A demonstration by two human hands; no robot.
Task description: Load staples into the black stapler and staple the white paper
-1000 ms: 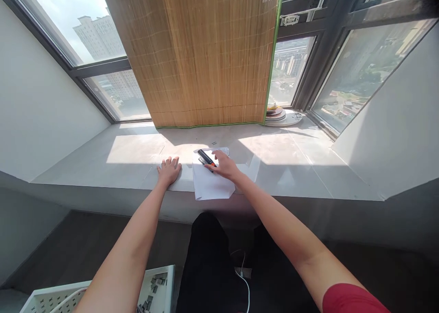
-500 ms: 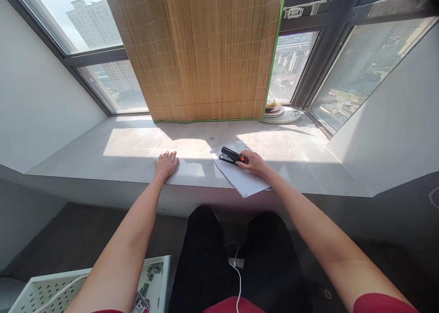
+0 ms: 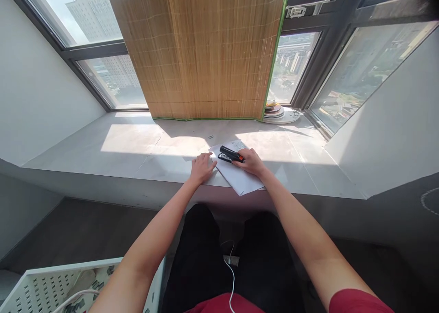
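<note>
My right hand is closed around the rear end of a black stapler with an orange part near my fingers. The stapler's jaws are apart and point left, over the upper left part of some white sheets of paper. These sheets lie on the window sill, one corner reaching its front edge. Close by on the left, my left hand rests palm down with fingers stretched out. Its fingertips and thumb are at the left edge of the sheets; whether they press on the paper is hard to tell.
A bamboo blind hangs behind the sill. Stacked plates stand at the right back by the window. Below left is a white perforated basket with small items inside. A white cable hangs between my legs.
My left hand has slid right along the sill, from well left of the sheets to their left edge. My right hand keeps the stapler in about the same place.
</note>
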